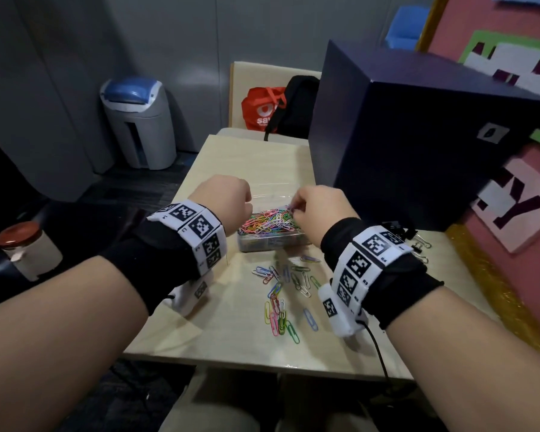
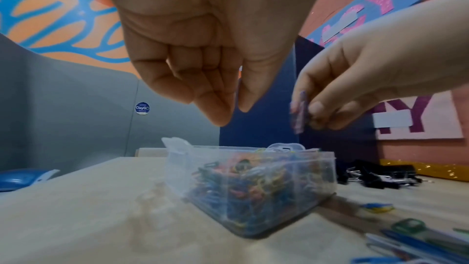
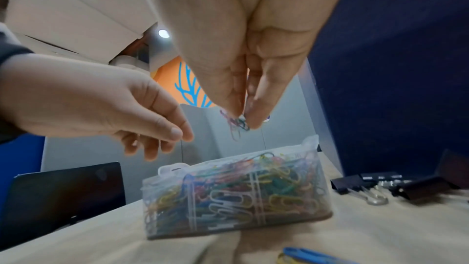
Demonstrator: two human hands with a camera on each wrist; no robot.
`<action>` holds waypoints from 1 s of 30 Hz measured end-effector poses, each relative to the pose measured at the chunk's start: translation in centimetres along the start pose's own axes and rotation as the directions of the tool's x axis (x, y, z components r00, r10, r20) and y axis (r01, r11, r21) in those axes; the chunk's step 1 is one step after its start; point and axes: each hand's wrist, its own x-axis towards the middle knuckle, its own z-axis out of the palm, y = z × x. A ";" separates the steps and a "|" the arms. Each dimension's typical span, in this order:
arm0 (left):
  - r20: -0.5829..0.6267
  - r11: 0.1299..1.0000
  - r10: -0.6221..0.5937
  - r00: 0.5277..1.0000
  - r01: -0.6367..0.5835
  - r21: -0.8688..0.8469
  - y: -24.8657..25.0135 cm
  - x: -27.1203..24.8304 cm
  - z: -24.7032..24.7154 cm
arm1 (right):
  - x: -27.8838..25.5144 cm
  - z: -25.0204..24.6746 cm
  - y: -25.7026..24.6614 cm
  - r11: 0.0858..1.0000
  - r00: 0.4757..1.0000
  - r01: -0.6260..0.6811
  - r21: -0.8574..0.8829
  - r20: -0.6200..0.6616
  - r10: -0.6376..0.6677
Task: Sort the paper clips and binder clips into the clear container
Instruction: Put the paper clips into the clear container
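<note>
A clear container, heaped with coloured paper clips, stands mid-table, also seen in the wrist views. My right hand hovers just above it and pinches a small bunch of paper clips between thumb and fingertips. My left hand hangs over the container's left end with curled fingers, thumb tip near forefinger, and no clip visible in it. Several loose paper clips lie on the table in front. Black binder clips sit to the right.
A large dark blue box stands on the table right behind the container. A jar with a red lid is off the table at left. A chair with a red bag and black backpack is beyond. The table's front edge is near.
</note>
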 end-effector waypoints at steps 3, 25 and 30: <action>0.015 0.998 0.059 0.998 -0.059 -0.001 0.5 -0.9 0.3 | 0.0 -0.3 0.2 0.997 0.996 -0.045 -0.070 0.075 0.050; 0.445 0.852 0.146 0.883 -0.341 0.397 4.6 -3.0 3.5 | -2.4 2.5 0.1 0.844 0.863 0.257 -0.470 0.505 0.019; 0.455 0.880 0.138 0.880 -0.319 0.351 4.5 -2.5 3.4 | -1.5 2.6 0.2 0.831 0.885 0.220 -0.510 0.462 0.050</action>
